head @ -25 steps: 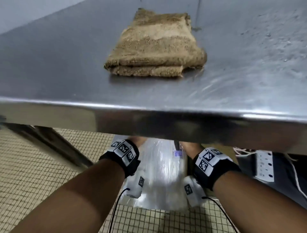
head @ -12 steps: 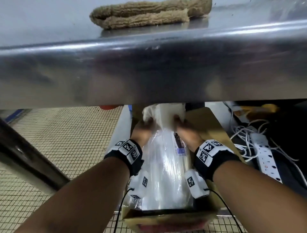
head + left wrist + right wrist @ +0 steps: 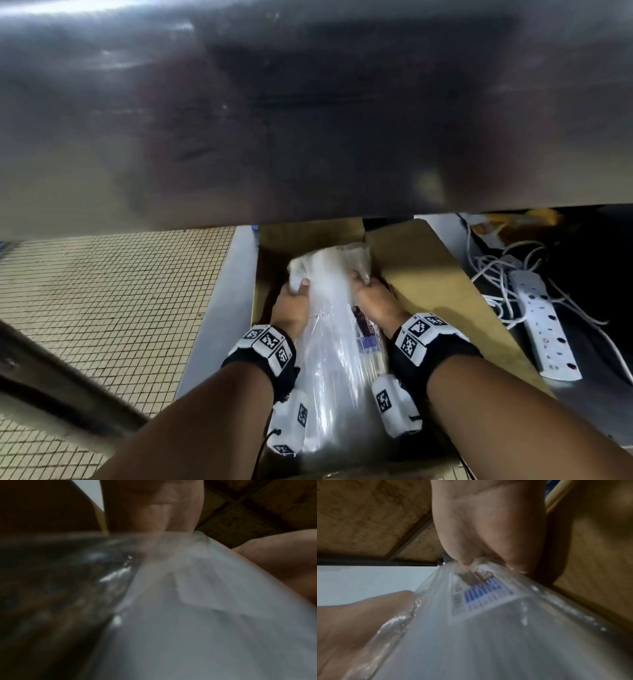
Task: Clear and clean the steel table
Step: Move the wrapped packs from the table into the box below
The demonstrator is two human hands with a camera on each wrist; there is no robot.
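A long clear plastic packet (image 3: pixel 334 346) with a blue-and-white label lies lengthwise in an open cardboard box (image 3: pixel 442 294) under the steel table (image 3: pixel 308 113). My left hand (image 3: pixel 291 303) grips its left side near the far end, and my right hand (image 3: pixel 371 296) grips the right side opposite. In the left wrist view the blurred packet (image 3: pixel 197 615) fills the frame under my fingers (image 3: pixel 154 507). In the right wrist view my fingers (image 3: pixel 488 527) pinch the packet (image 3: pixel 488 628) just above its label. The table's front edge fills the upper half of the head view.
A white power strip (image 3: pixel 544 325) with tangled white cables lies right of the box on a grey shelf (image 3: pixel 219 308). Small beige floor tiles (image 3: pixel 102 308) spread to the left. A dark table leg (image 3: pixel 61 401) crosses the lower left.
My head has dropped lower, so the table top and the brown cloth have gone out of view. Both hands have lowered the packet deeper into the cardboard box.
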